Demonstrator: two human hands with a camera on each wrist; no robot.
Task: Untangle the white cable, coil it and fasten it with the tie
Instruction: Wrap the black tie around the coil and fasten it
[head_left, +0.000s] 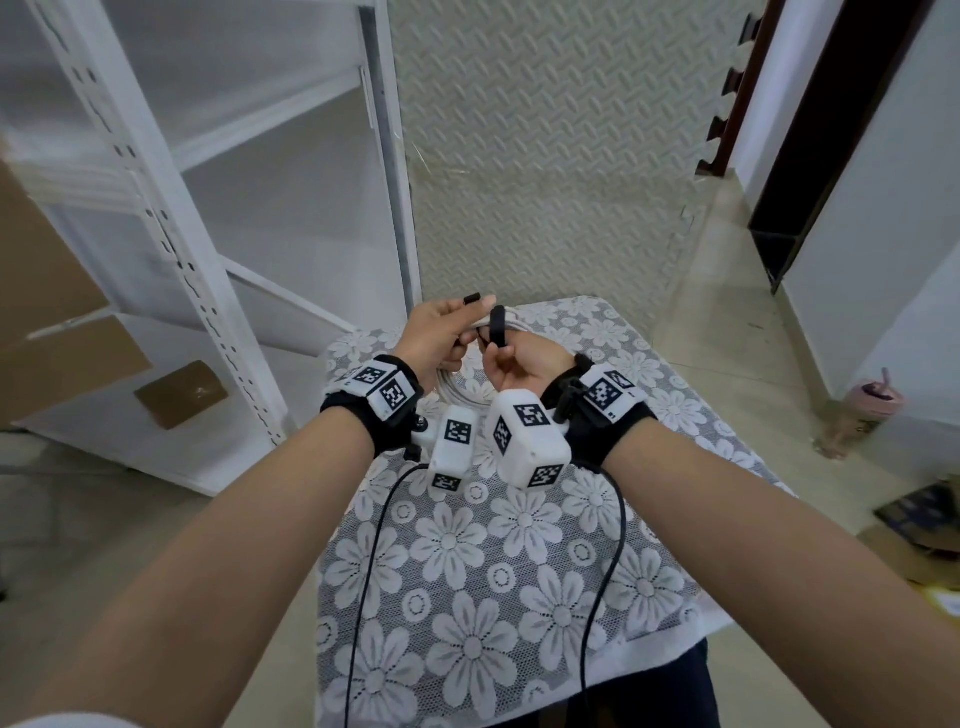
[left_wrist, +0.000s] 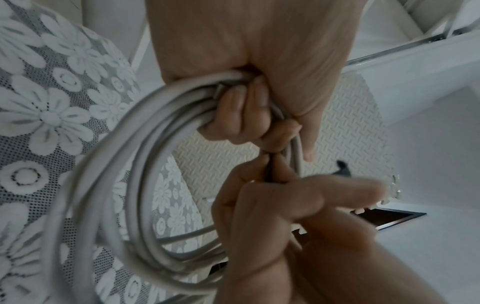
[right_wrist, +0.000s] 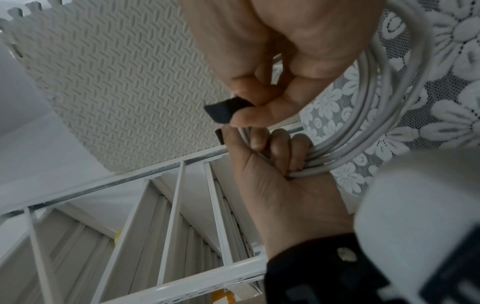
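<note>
Both hands meet above the far end of a table (head_left: 545, 545) spread with a white flowered lace cloth. The left hand (head_left: 439, 335) has its fingers curled round the coiled cable (left_wrist: 122, 185), which hangs below it, and its thumb and forefinger pinch one end of the black tie (head_left: 497, 326). The right hand (head_left: 524, 364) pinches the tie's other part (looped over the coil). A white shelf rack (head_left: 171, 218) stands left of the hands, a ribbed foam mat (head_left: 545, 145) beyond them, pale floor tiles (head_left: 737, 291) to their right.

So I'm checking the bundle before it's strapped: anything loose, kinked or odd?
Nothing stands out. The white cable hangs in even loops from the left hand; the black tie arches over the bundle, not yet closed, pinched by the right hand.
</note>
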